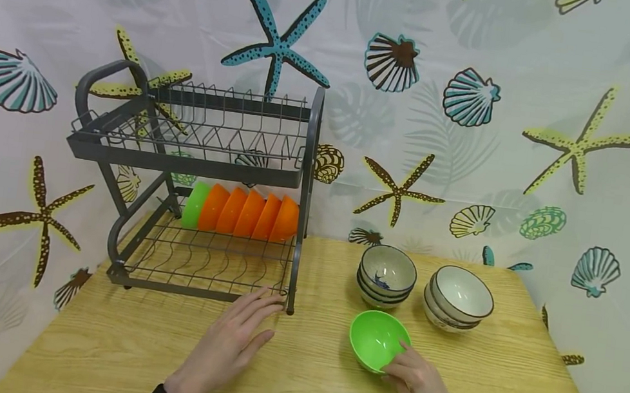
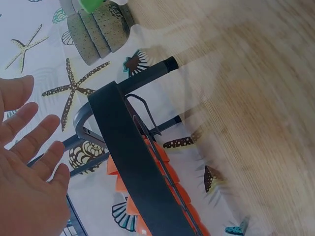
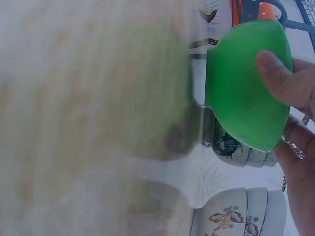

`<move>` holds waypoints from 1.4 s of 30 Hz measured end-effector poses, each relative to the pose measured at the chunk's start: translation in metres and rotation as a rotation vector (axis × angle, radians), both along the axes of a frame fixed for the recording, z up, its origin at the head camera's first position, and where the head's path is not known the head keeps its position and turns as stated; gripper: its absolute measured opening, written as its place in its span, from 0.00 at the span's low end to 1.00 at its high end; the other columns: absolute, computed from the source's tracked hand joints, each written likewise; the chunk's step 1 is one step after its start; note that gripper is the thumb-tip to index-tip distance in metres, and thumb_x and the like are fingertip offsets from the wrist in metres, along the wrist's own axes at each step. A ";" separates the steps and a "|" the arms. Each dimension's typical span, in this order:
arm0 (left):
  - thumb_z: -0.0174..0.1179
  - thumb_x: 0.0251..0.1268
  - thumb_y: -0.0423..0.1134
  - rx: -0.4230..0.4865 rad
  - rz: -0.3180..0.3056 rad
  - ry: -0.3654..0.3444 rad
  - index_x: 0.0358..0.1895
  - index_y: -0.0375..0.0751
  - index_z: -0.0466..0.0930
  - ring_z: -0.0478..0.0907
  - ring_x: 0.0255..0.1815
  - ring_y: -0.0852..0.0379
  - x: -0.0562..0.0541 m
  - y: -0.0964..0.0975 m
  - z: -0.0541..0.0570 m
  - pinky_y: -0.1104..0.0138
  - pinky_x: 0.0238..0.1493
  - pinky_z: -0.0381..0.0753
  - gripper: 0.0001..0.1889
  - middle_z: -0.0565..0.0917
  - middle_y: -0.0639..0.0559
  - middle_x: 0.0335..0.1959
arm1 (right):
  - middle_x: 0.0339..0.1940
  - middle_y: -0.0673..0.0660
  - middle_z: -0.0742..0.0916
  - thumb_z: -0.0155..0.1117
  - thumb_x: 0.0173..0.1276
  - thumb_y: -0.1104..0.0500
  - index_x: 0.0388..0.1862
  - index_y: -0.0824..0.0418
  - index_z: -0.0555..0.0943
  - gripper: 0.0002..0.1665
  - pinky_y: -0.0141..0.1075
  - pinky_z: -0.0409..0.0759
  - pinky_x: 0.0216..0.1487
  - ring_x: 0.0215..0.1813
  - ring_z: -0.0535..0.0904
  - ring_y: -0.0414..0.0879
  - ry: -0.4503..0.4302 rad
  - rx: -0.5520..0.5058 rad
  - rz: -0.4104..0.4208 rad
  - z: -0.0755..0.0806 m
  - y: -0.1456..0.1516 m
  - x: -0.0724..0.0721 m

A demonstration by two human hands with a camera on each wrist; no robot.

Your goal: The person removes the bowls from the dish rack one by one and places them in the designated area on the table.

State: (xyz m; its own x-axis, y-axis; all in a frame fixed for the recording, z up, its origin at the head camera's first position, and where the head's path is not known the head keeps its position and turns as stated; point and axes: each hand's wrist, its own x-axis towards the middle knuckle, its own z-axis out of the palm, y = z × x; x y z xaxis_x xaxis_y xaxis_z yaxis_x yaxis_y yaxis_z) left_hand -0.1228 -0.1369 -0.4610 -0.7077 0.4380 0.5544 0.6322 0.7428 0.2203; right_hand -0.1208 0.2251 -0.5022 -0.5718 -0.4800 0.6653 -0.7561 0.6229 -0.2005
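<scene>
My right hand [image 1: 424,390] pinches the near right rim of a green bowl [image 1: 374,339], thumb outside, as the right wrist view shows. Whether the bowl's base [image 3: 209,78] touches the table is unclear. Beside the lower right front of a dark two-tier dish rack [image 1: 190,165], my left hand [image 1: 228,345] has loosely extended fingers and holds nothing. Whether it touches the rack's front bar cannot be told. On the lower tier, several orange bowls [image 1: 231,211] stand on edge in a row, with a green bowl [image 1: 193,206] at the left end.
Behind the held bowl stands a stack of speckled grey bowls [image 1: 388,271]. To its right is a stack of white bowls [image 1: 460,297] with a floral pattern. The rack's upper tier [image 1: 200,131] has wire dividers. A patterned cloth [image 1: 478,196] hangs behind the wooden table [image 1: 282,381].
</scene>
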 end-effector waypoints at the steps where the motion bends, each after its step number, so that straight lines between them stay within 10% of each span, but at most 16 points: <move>1: 0.64 0.69 0.40 0.001 0.002 0.000 0.66 0.46 0.76 0.69 0.75 0.47 0.000 0.000 0.000 0.55 0.77 0.65 0.23 0.75 0.53 0.71 | 0.31 0.48 0.91 0.78 0.36 0.74 0.28 0.56 0.89 0.19 0.23 0.55 0.79 0.41 0.90 0.50 0.000 0.004 -0.001 -0.001 0.001 0.000; 20: 0.64 0.69 0.41 0.011 0.030 -0.031 0.65 0.47 0.77 0.70 0.75 0.47 0.003 -0.006 -0.003 0.55 0.77 0.66 0.22 0.76 0.52 0.71 | 0.29 0.46 0.89 0.79 0.39 0.68 0.27 0.56 0.88 0.14 0.23 0.50 0.81 0.36 0.87 0.42 -0.003 0.041 0.005 -0.007 0.007 0.000; 31: 0.63 0.70 0.41 0.133 0.040 -0.169 0.68 0.45 0.74 0.66 0.77 0.42 -0.004 -0.015 -0.001 0.44 0.75 0.67 0.24 0.76 0.48 0.70 | 0.59 0.64 0.83 0.82 0.43 0.63 0.52 0.61 0.85 0.32 0.14 0.50 0.74 0.67 0.72 0.48 -0.187 -0.128 -0.092 -0.003 0.007 0.009; 38: 0.60 0.73 0.39 0.332 0.082 -0.337 0.70 0.42 0.71 0.60 0.79 0.36 -0.011 -0.026 -0.001 0.34 0.73 0.63 0.24 0.70 0.43 0.75 | 0.70 0.69 0.75 0.75 0.58 0.62 0.64 0.61 0.78 0.33 0.70 0.70 0.61 0.73 0.52 0.17 -0.381 -0.234 -0.187 -0.002 0.009 0.014; 42: 0.58 0.75 0.38 0.452 0.088 -0.377 0.71 0.40 0.69 0.60 0.78 0.33 -0.017 -0.035 -0.002 0.32 0.72 0.61 0.24 0.68 0.37 0.75 | 0.73 0.71 0.72 0.70 0.65 0.63 0.68 0.61 0.75 0.32 0.78 0.64 0.61 0.71 0.50 0.14 -0.484 -0.329 -0.185 -0.001 0.011 0.016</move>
State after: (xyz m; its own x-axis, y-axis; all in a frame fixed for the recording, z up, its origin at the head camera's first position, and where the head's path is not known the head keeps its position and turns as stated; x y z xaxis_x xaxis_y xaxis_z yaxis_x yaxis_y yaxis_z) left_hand -0.1400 -0.1718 -0.4632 -0.9149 0.1482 0.3754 0.3893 0.5691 0.7243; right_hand -0.1047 0.2364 -0.5035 -0.9006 -0.1573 0.4052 -0.4159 0.5825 -0.6983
